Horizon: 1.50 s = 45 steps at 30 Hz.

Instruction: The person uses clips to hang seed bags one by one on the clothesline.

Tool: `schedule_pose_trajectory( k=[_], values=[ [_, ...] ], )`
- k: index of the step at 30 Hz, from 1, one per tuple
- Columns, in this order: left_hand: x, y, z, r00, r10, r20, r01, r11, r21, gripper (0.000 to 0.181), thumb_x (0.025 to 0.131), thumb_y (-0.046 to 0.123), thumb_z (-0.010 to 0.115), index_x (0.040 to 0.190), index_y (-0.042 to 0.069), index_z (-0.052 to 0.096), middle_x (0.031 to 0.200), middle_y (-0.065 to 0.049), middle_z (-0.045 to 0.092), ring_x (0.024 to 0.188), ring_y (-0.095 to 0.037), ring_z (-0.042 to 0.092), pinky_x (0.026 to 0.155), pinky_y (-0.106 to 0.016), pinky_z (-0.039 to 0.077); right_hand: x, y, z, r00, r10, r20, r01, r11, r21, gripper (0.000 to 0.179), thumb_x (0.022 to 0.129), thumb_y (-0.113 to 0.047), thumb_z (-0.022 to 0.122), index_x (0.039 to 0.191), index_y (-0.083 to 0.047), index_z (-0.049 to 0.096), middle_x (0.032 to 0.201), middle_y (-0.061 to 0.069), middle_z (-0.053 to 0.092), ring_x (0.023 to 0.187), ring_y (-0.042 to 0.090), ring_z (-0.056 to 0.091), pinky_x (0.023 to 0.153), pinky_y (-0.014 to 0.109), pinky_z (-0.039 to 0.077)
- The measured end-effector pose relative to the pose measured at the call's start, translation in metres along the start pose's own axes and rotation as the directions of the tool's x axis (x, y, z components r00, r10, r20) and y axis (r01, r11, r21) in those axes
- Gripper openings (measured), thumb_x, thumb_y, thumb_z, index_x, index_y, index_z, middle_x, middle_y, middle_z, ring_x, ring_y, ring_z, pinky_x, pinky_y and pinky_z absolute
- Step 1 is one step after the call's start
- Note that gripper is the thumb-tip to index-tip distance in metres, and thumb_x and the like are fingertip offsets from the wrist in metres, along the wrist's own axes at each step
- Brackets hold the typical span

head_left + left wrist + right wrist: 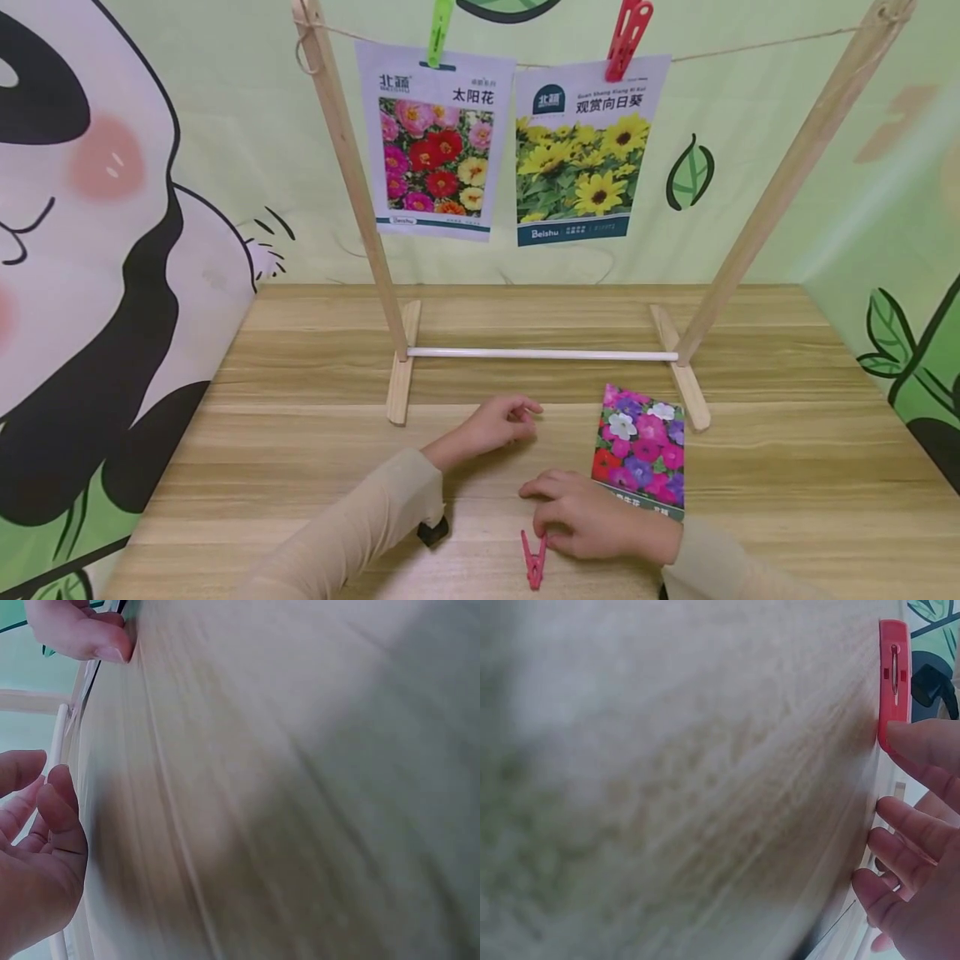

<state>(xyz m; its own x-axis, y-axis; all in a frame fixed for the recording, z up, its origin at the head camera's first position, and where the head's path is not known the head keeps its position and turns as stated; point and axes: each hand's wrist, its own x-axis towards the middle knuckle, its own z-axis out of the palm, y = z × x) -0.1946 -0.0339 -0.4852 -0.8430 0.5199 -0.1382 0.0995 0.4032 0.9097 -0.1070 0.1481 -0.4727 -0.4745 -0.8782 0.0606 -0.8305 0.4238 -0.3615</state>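
A pink-red clothespin (535, 565) lies on the table, its two legs pointing away from me. My right hand (588, 517) is low beside it; in the right wrist view its thumb touches one end of the clothespin (895, 682), with the other fingers spread and relaxed. To the right lies a seed packet (641, 446) with pink, purple and white flowers, its near edge partly hidden by the right hand and sleeve. Over the table, left of the packet, my left hand (497, 425) holds nothing, its fingers loosely curled, as the left wrist view also shows.
A wooden stand (352, 167) with a white crossbar (540, 354) carries a string (757, 46). Two seed packets hang there: mixed flowers (435, 154) by a green clothespin (440, 29) and sunflowers (588, 158) by a red one (628, 37). Panda-printed sheeting (210, 225) surrounds the table.
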Motion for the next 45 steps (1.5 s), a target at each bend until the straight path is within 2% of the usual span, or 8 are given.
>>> schedule_pose_trajectory(
  k=[5,14,32,35,41,45],
  values=[
    [0.001,0.003,0.004,1.0,-0.002,0.001,0.002,1.0,0.0,0.027,0.083,0.005,0.059,0.109,0.0,0.058,0.087,-0.011,0.06,0.063,-0.007,0.049,0.052,-0.017,0.042,-0.001,0.001,0.001,1.0,-0.021,-0.024,0.02,0.999,-0.037,0.007,0.074,-0.02,0.065,0.072,-0.025,0.06,0.119,0.001,0.056,0.11,0.017,0.05,0.093,0.035,0.043],
    [0.002,0.007,0.011,1.0,0.003,0.01,-0.003,1.0,-0.016,0.026,0.082,0.002,0.057,0.108,-0.001,0.058,0.086,-0.012,0.06,0.061,-0.006,0.048,0.052,-0.016,0.042,-0.006,0.001,0.001,1.0,-0.014,-0.008,0.014,0.999,-0.048,0.007,0.075,-0.02,0.064,0.071,-0.026,0.062,0.118,-0.001,0.056,0.11,0.016,0.05,0.092,0.035,0.044],
    [0.01,0.012,0.021,1.0,0.005,0.017,-0.005,0.999,-0.044,0.026,0.082,0.001,0.056,0.108,-0.002,0.057,0.082,-0.011,0.058,0.056,-0.008,0.047,0.047,-0.016,0.039,-0.015,0.0,0.0,0.996,-0.048,-0.076,0.042,0.997,-0.069,0.009,0.071,-0.017,0.067,0.071,-0.023,0.06,0.114,-0.001,0.058,0.109,0.018,0.052,0.09,0.038,0.045],
    [0.011,0.013,0.022,1.0,0.001,0.017,0.0,0.999,-0.041,0.026,0.082,0.001,0.057,0.108,-0.002,0.057,0.083,-0.011,0.058,0.055,-0.009,0.046,0.047,-0.016,0.039,-0.017,0.001,0.003,0.994,-0.043,-0.098,0.037,0.997,-0.064,0.016,0.069,-0.018,0.068,0.08,-0.022,0.058,0.114,-0.001,0.058,0.108,0.017,0.053,0.088,0.037,0.045],
    [0.014,0.012,0.025,1.0,-0.004,0.017,0.004,0.999,-0.034,0.026,0.082,0.002,0.057,0.109,0.0,0.057,0.082,-0.008,0.058,0.055,-0.008,0.046,0.047,-0.016,0.04,-0.017,0.002,0.006,0.994,-0.028,-0.107,0.021,0.997,-0.072,0.046,0.069,-0.024,0.07,0.112,-0.018,0.055,0.121,0.0,0.054,0.112,0.017,0.05,0.091,0.038,0.044],
    [0.017,0.011,0.026,1.0,-0.002,0.019,0.003,0.999,-0.033,0.026,0.082,0.001,0.058,0.108,0.0,0.058,0.081,-0.007,0.058,0.054,-0.008,0.046,0.047,-0.016,0.04,-0.016,0.001,0.005,0.995,-0.04,-0.087,0.031,0.994,-0.109,0.052,0.071,-0.029,0.069,0.119,-0.018,0.054,0.127,0.0,0.051,0.117,0.021,0.047,0.093,0.039,0.043]
  ],
)
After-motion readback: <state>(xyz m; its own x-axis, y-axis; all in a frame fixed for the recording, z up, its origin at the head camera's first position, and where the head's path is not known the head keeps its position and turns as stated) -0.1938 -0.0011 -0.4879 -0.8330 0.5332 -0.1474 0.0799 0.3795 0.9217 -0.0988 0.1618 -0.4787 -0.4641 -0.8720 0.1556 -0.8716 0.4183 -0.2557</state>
